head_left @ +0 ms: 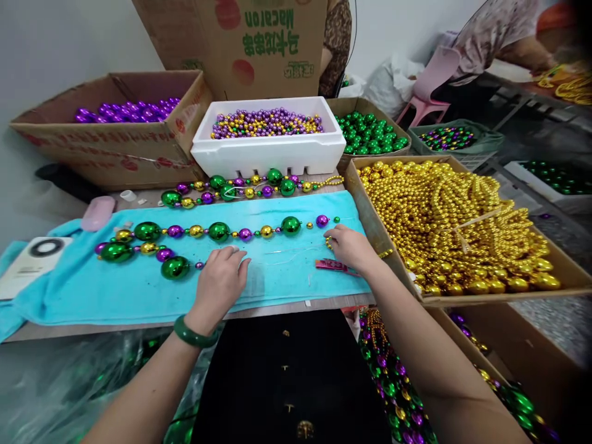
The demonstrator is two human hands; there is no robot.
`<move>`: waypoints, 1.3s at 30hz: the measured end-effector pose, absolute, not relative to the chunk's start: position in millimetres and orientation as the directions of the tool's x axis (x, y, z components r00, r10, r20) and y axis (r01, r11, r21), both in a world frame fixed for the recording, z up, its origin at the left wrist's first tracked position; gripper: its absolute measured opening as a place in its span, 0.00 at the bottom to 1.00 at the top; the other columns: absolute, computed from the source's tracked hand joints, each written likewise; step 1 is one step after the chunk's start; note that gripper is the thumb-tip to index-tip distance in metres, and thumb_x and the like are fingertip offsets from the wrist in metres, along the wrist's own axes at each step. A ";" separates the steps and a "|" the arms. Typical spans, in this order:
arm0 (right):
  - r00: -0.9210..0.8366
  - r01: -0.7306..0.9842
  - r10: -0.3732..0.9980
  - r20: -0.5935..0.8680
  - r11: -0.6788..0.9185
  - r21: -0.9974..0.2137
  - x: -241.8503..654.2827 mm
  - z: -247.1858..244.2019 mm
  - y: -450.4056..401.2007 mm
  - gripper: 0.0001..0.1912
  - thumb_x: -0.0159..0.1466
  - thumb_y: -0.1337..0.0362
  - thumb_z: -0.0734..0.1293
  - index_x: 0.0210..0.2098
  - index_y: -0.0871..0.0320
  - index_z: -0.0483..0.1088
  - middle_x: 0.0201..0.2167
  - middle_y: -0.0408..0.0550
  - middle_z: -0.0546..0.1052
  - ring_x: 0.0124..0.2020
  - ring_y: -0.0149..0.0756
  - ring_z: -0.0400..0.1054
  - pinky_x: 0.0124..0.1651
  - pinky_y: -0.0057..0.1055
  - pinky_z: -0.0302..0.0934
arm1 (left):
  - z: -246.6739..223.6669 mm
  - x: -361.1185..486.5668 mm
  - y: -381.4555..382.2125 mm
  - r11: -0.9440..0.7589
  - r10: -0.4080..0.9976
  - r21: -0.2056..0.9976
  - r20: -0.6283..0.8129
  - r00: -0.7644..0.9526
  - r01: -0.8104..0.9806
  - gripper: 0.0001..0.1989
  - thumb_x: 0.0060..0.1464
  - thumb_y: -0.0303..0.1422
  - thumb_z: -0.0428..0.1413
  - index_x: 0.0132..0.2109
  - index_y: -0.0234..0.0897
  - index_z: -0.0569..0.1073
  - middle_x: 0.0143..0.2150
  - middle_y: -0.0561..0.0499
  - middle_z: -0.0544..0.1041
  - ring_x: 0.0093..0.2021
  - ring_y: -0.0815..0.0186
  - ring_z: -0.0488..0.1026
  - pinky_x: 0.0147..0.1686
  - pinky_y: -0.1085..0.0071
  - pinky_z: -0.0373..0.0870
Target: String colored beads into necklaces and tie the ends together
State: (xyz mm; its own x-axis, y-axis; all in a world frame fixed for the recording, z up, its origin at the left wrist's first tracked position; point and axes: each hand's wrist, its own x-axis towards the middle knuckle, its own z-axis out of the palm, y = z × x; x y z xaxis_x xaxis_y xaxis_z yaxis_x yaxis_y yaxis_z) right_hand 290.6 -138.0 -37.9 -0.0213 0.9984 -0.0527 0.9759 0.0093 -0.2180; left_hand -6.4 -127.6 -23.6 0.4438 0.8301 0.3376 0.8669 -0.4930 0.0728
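Note:
A strand of green, gold and purple beads (219, 232) lies doubled back on a turquoise towel (139, 302). My left hand (221, 277), with a green bangle at the wrist, rests over the lower row's right end; its fingers are curled down and hide what is under them. At the upper row's right end, my right hand (349, 246) pinches a short gold bead chain (329, 242), below a purple bead (322, 221) and a small green bead (337, 219). A thin clear thread (291, 254) runs between my hands. A pink-red packet (333, 266) lies beside my right wrist.
Behind the towel lies another bead strand (227, 192). A white foam box (268, 153) holds mixed beads, and cardboard boxes with purple (139, 151) and gold beads (439, 216) flank the table. A pink dish (98, 213) sits left. Another person's arm (527, 55) is at the upper right.

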 end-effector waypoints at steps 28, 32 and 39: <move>0.016 0.049 0.992 0.129 0.128 -0.991 284.8 69.9 -137.7 0.08 0.53 0.62 0.68 0.27 0.60 0.67 0.22 0.42 0.73 0.20 0.26 0.65 0.19 0.23 0.56 | 12.5 143.4 -114.4 -0.133 0.868 0.989 0.148 0.474 -0.065 0.12 0.53 0.37 0.54 0.40 0.35 0.76 0.42 0.46 0.77 0.40 0.65 0.73 0.35 0.70 0.71; 0.165 -0.049 0.984 0.066 0.075 -0.996 291.8 50.7 -136.7 0.09 0.54 0.61 0.67 0.29 0.60 0.65 0.26 0.45 0.74 0.22 0.26 0.66 0.18 0.22 0.53 | 8.6 139.9 -115.9 0.234 0.816 0.960 -0.108 0.568 -0.155 0.13 0.48 0.39 0.58 0.36 0.32 0.75 0.32 0.47 0.76 0.33 0.67 0.72 0.26 0.74 0.68; 0.249 0.629 0.963 0.098 -0.084 -0.773 301.4 -23.5 -161.7 0.04 0.57 0.63 0.64 0.27 0.58 0.68 0.27 0.45 0.74 0.30 0.34 0.67 0.34 0.30 0.59 | -7.1 116.1 -113.9 0.358 0.820 0.934 -0.310 0.481 -0.009 0.15 0.46 0.39 0.59 0.38 0.32 0.74 0.25 0.49 0.75 0.27 0.68 0.71 0.20 0.77 0.61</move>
State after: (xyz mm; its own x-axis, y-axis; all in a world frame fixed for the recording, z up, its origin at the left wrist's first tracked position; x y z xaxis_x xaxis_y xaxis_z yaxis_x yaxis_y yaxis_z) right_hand 301.4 -161.7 -23.5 0.2494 0.9635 0.0975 0.6287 -0.0845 -0.7730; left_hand 116.1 -113.9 -7.1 0.4811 0.8200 -0.3101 -0.0089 0.3583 0.9336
